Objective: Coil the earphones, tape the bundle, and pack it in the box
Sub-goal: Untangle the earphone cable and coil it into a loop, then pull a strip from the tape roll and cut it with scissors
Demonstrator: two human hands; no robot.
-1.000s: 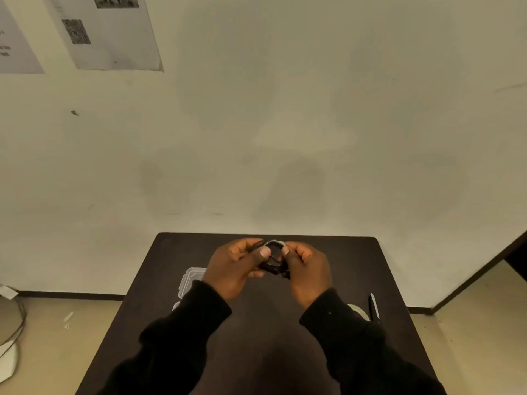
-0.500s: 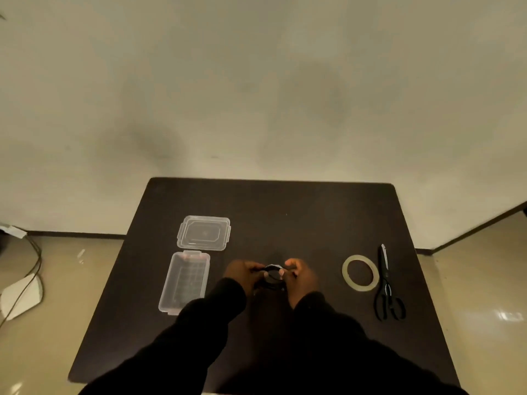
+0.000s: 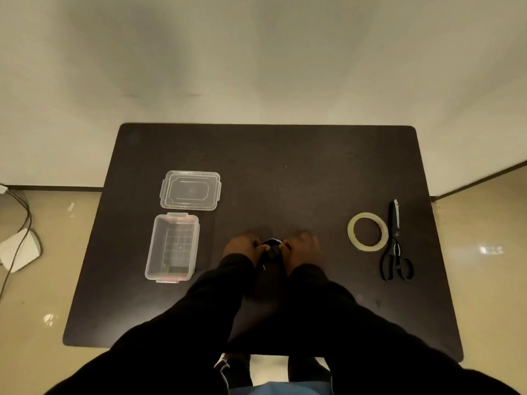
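A small coil of black earphones point(image 3: 273, 250) is pinched between my left hand point(image 3: 242, 248) and my right hand point(image 3: 302, 249), low over the middle of the dark table point(image 3: 285, 166). Both thumbs press on the bundle and most of the cable is hidden by the fingers. To the left stands the clear plastic box point(image 3: 172, 248), open and with nothing in it. Its clear lid point(image 3: 190, 190) lies flat just behind it. On the right lie a roll of clear tape point(image 3: 368, 231) and black scissors point(image 3: 395, 243) beside it.
The table stands against a pale wall. On the floor to the left are a white device point(image 3: 20, 249) and dark cables point(image 3: 20, 212). My black sleeves cover the near part of the table.
The view has tilted down, so the whole table, box, tape and scissors now show. Both hands stay together on the earphone coil and have come lower, nearer the table.
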